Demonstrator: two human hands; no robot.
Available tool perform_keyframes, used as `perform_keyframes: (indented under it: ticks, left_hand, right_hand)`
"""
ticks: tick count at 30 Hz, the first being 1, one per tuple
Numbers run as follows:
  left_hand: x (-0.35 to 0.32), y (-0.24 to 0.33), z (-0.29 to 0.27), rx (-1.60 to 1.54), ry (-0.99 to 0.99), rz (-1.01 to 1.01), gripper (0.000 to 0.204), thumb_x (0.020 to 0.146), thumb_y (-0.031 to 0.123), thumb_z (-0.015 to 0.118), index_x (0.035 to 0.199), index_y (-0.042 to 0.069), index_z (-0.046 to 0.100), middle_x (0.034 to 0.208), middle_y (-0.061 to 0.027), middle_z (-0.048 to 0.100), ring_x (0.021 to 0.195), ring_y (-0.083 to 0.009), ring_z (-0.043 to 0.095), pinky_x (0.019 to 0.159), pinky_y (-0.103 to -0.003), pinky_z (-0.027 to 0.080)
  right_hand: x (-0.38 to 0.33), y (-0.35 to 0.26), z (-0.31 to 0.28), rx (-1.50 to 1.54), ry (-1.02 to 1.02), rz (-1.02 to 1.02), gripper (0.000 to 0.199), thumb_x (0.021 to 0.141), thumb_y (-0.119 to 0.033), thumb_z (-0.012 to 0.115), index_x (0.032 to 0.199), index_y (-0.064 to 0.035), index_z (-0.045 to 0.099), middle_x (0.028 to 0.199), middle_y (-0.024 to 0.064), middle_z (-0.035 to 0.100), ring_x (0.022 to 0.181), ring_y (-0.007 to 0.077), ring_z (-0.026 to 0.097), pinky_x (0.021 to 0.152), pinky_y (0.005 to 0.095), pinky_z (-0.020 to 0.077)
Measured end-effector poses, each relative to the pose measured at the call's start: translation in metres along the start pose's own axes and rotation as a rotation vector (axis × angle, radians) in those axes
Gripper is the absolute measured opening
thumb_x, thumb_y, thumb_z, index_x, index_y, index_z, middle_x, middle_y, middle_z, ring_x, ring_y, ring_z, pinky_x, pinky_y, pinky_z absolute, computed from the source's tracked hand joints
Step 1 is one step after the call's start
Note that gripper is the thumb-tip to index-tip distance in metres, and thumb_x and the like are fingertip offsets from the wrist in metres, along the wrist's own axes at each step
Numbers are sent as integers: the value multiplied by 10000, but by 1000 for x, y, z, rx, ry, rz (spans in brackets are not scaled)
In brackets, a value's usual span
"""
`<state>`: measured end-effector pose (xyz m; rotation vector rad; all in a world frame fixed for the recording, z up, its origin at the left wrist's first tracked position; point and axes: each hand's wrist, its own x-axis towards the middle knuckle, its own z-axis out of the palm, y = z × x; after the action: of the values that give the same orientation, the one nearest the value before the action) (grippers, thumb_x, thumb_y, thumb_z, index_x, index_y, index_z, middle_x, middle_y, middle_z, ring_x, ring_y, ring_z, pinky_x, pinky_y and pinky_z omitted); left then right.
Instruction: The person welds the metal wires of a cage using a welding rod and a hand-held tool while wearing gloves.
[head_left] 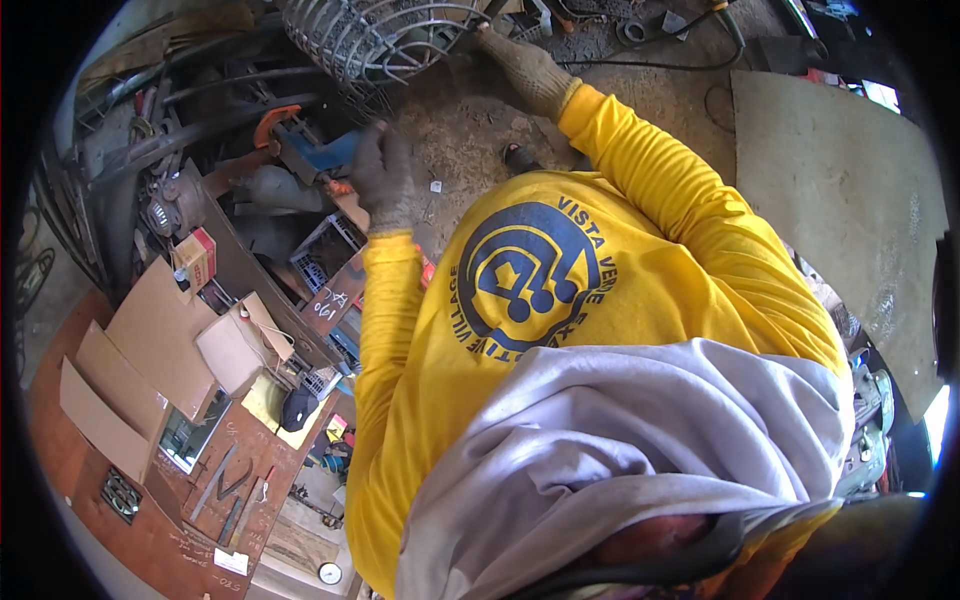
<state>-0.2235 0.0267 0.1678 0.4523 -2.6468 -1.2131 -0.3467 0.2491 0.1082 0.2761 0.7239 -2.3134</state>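
Wire cage (390,40) lying before you, your right hand (527,70) meeting its right edge. Your left hand (385,175) lying nearer you than cage, tool (330,153) sitting just left of it. Cable (660,66) running right of cage. Broad sheet (840,220) lying beyond your right arm. Crate (326,250) sitting left of your left forearm. Tabletop (175,570) spreading farther left, bearing open carton (160,335); smaller box (235,350) sitting just right of carton, hand tools (234,520) lying nearer you. Gauge (329,573) lying between tabletop and your left sleeve.

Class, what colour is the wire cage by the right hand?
The wire cage is silvery grey, clearest in the head view.
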Motion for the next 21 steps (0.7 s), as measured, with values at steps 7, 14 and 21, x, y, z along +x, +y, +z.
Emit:
perform_keyframes:
  ticks: [7, 14, 21]
  left_hand:
    - [47, 4, -15, 17, 58, 308, 321, 921, 126, 696, 1197, -21, 625, 1086, -135, 713, 961, -222, 689, 884, -350, 537]
    - [63, 9, -12, 3, -89, 328, 354, 902, 161, 740, 1188, -20, 637, 1096, -147, 716, 995, -247, 698, 900, -370, 537]
    - [62, 3, 0, 83, -121, 359, 302, 902, 169, 742, 1130, -20, 678, 1078, -190, 719, 994, -277, 701, 897, -352, 534]
  right_hand:
    - [-32, 4, 24, -994, 264, -678, 595, 918, -209, 730, 1442, -54, 495, 1355, 167, 595, 1191, 314, 635, 991, 377, 521]
    - [-29, -22, 24, -1513, 189, -1123, 673, 830, -145, 783, 1434, -59, 500, 1181, 181, 628, 986, 336, 685, 813, 388, 566]
    - [-44, -15, 11, -1689, 258, -1037, 654, 810, -179, 795, 1399, -76, 530, 1023, 144, 656, 895, 328, 687, 779, 379, 560]
